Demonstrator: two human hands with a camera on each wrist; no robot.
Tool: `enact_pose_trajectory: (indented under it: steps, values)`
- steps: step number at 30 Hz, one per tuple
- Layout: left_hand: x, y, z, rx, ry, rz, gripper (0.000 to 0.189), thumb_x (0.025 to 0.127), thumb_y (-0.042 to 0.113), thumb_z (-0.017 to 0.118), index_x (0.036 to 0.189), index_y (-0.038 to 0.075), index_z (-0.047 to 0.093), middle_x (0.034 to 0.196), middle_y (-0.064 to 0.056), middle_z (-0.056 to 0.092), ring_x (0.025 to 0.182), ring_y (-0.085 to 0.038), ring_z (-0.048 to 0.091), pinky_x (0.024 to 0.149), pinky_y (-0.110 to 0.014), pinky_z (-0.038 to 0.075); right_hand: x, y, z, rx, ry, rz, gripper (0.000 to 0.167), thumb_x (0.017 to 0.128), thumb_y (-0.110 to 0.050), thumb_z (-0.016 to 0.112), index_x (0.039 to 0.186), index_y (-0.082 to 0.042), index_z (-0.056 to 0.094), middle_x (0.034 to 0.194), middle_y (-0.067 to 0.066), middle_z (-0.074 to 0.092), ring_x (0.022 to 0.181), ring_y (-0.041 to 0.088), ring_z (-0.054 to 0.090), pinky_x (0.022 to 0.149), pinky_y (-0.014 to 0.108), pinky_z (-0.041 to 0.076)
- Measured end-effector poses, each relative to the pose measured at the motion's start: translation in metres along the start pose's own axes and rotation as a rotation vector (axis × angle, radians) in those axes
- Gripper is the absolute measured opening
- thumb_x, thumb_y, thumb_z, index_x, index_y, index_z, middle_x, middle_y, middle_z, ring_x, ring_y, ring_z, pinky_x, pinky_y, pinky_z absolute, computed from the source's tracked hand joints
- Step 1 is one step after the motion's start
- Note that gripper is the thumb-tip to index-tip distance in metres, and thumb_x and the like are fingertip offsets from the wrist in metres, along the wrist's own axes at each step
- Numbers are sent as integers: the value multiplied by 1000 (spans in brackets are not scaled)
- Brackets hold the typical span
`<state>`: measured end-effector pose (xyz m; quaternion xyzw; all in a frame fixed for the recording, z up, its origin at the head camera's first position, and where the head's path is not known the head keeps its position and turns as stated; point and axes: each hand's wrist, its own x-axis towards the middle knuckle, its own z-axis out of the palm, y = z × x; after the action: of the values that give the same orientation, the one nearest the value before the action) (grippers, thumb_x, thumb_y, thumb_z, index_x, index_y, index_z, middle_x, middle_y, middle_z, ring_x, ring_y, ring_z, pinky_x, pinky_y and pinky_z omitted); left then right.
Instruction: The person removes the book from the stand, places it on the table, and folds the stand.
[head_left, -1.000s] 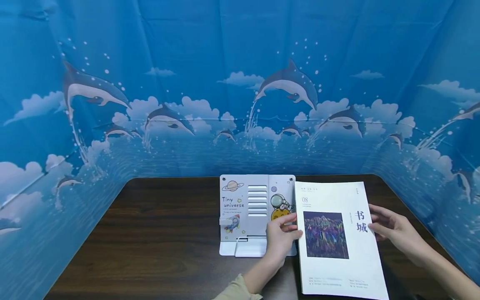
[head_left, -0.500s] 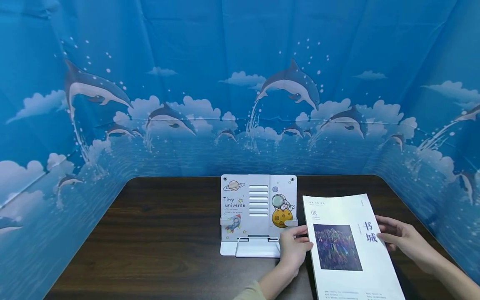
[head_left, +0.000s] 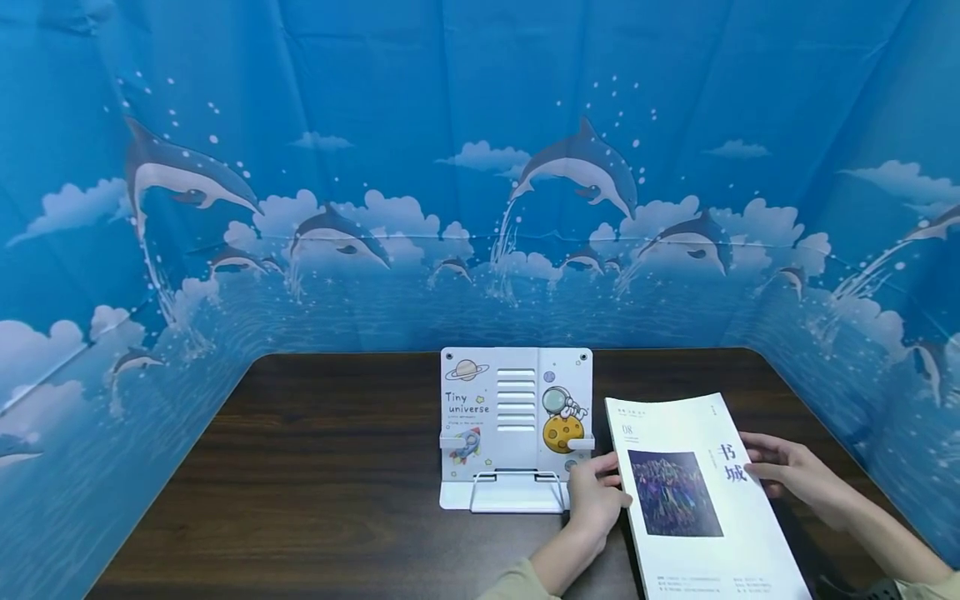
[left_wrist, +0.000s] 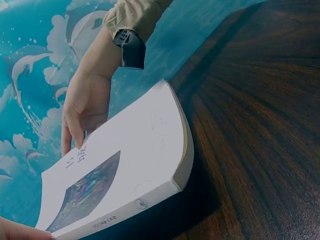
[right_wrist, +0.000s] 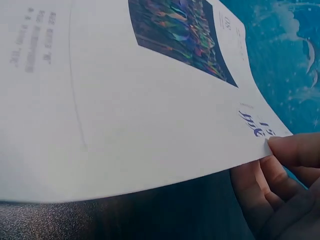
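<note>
A white paperback book (head_left: 697, 500), with a dark colourful picture and purple characters on its cover, is held between both hands at the right of the head view. My left hand (head_left: 596, 504) grips its spine side, thumb on the cover. On the opposite edge my right hand (head_left: 798, 479) pinches it, with the thumb (right_wrist: 295, 149) on top and fingers beneath in the right wrist view. The left wrist view shows the book tilted, a dark shadow under its spine (left_wrist: 125, 212). Just left of the book stands a white metal book stand (head_left: 517, 408) printed with space cartoons.
The stand has a wire support (head_left: 517, 492) at its foot and small page clips (head_left: 581, 444) at its sides. A dark wood table (head_left: 300, 483) lies under everything. Blue dolphin-print curtain (head_left: 375, 167) closes off the back and sides.
Both hands have drawn the book rightward and toward me, off the stand's right side, so the astronaut print shows fully. In the last half second it shifted only slightly.
</note>
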<state>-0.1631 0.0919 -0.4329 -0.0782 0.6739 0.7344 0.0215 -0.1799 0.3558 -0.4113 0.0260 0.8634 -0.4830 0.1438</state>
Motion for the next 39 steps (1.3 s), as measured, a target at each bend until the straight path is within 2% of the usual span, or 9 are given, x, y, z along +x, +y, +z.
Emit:
enact_pose_trajectory:
  steps: [8, 15, 20, 24, 28, 33, 39]
  values:
    - [3, -7, 3, 58, -3, 3, 54, 52, -29, 59, 99, -3, 67, 91, -3, 63, 72, -11, 56, 55, -22, 50, 8, 12, 2, 48, -13, 19, 68, 87, -15, 58, 136, 14, 20, 105, 14, 58, 85, 21, 58, 68, 35, 50]
    - [5, -15, 7, 94, -13, -12, 53, 54, -28, 58, 101, -6, 65, 91, -3, 62, 70, -10, 54, 52, -22, 49, 12, 18, 6, 28, 11, 45, 69, 86, -20, 61, 134, 15, 25, 103, 14, 61, 84, 21, 59, 68, 35, 47]
    - [6, -20, 7, 98, -14, -6, 57, 50, -30, 55, 102, -8, 63, 90, -3, 62, 68, -10, 54, 50, -23, 49, 13, 20, 7, 9, 14, 51, 68, 86, -20, 60, 134, 14, 26, 104, 16, 61, 85, 21, 59, 69, 36, 47]
    - [6, -21, 6, 131, -13, 5, 60, 48, -30, 55, 102, -7, 64, 81, -3, 61, 65, -9, 52, 46, -22, 47, 14, 21, 9, -15, 25, 54, 68, 86, -21, 61, 134, 14, 27, 105, 16, 59, 86, 21, 59, 71, 38, 48]
    - [5, -21, 4, 158, -14, 11, 58, 50, -29, 55, 103, -7, 63, 71, -4, 55, 62, -9, 48, 44, -21, 45, 14, 22, 10, -26, 28, 59, 69, 85, -22, 62, 133, 14, 28, 106, 16, 58, 86, 21, 58, 72, 39, 49]
    - [3, -21, 4, 205, -29, 72, 53, 56, -27, 49, 104, -10, 62, 69, -4, 53, 61, -8, 45, 44, -19, 41, 16, 25, 11, -19, 42, 85, 69, 85, -22, 62, 133, 14, 29, 109, 20, 58, 87, 20, 58, 72, 40, 49]
    - [3, -22, 3, 306, -18, 206, 47, 57, -23, 44, 97, -10, 65, 71, -5, 54, 63, -9, 47, 54, -19, 40, 18, 28, 14, -8, 90, 114, 66, 83, -20, 65, 131, 14, 34, 108, 21, 59, 85, 20, 59, 71, 40, 50]
